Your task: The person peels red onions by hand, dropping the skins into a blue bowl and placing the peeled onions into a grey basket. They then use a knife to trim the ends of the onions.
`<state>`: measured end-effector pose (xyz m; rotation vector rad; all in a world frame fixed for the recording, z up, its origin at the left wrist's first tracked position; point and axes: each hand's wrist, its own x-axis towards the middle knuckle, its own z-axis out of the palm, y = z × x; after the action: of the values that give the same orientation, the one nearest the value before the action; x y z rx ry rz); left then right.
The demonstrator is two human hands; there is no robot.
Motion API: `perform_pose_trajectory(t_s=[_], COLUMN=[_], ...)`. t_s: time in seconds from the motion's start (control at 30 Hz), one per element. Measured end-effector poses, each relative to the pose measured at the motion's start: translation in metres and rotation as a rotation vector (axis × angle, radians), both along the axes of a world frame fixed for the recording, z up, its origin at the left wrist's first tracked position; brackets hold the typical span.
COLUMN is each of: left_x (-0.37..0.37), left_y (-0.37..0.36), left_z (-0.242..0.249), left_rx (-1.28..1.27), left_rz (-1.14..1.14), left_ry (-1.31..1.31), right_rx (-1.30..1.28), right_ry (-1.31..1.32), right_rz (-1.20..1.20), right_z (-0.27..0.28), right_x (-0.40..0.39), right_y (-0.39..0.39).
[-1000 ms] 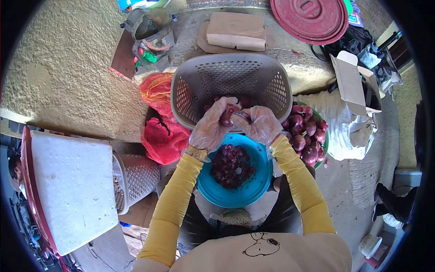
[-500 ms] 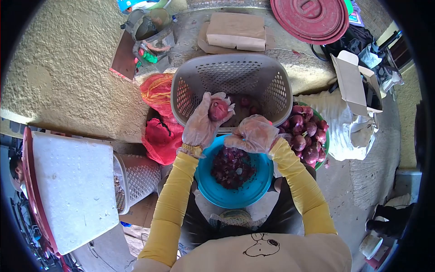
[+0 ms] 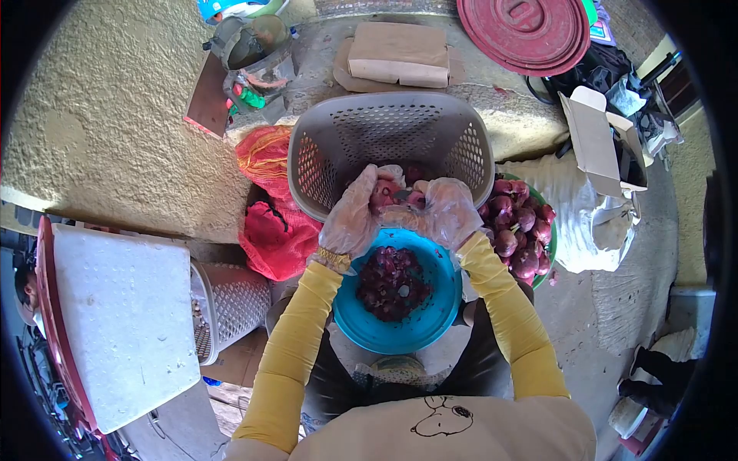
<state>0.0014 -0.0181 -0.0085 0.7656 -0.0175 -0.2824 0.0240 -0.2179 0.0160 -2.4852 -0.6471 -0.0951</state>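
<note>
Over the front rim of the grey perforated basket (image 3: pixel 317 131), my left hand (image 3: pixel 354 215), in a clear plastic glove, is wrapped round a red onion (image 3: pixel 382 196). My right hand (image 3: pixel 450 211), also gloved, is closed close beside it, with its fingertips at the onion; whether it holds a tool is hidden. Beneath both hands is a blue basin (image 3: pixel 361 326) with dark red onion skins (image 3: pixel 390 286). More onions lie partly hidden inside the basket. At the right, a green container (image 3: pixel 555 240) is heaped with red onions (image 3: pixel 525 260).
Red mesh sacks (image 3: pixel 273 242) lie left of the basket. A white foam box lid (image 3: pixel 123 323) and a second perforated basket (image 3: pixel 240 303) stand further left. Behind are a cardboard box (image 3: pixel 398 54) and a red lid (image 3: pixel 525 34). A person's dark-clad legs (image 3: pixel 657 380) show at the far right.
My left hand has moved right with the onion, and my right hand has risen slightly to meet it. The hands are now closer together.
</note>
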Motion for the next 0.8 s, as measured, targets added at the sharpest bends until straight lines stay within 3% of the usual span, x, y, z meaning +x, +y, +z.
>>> perform_pose_trajectory(t_s=[0.23,0.43,0.57,0.73,0.8], left_x=[0.001,0.000,0.002,0.002,0.002], left_y=[0.001,0.000,0.000,0.004,0.004], left_z=[-0.004,0.001,-0.006,-0.010,-0.010], left_rx=[0.068,0.063,0.053,0.006,-0.032], left_rz=[0.031,0.053,0.033,-0.027,-0.070], left_ry=[0.008,-0.009,-0.012,-0.017,-0.027], right_rx=[0.008,0.059,0.009,0.006,0.059], right_ry=[0.152,0.048,0.137,-0.006,0.096], right_rz=[0.024,0.018,0.019,0.038,0.048], right_z=[0.011,0.007,0.015,0.005,0.010], right_x=[-0.001,-0.001,-0.003,-0.003,-0.002], right_y=[0.003,0.001,0.004,0.004,0.005])
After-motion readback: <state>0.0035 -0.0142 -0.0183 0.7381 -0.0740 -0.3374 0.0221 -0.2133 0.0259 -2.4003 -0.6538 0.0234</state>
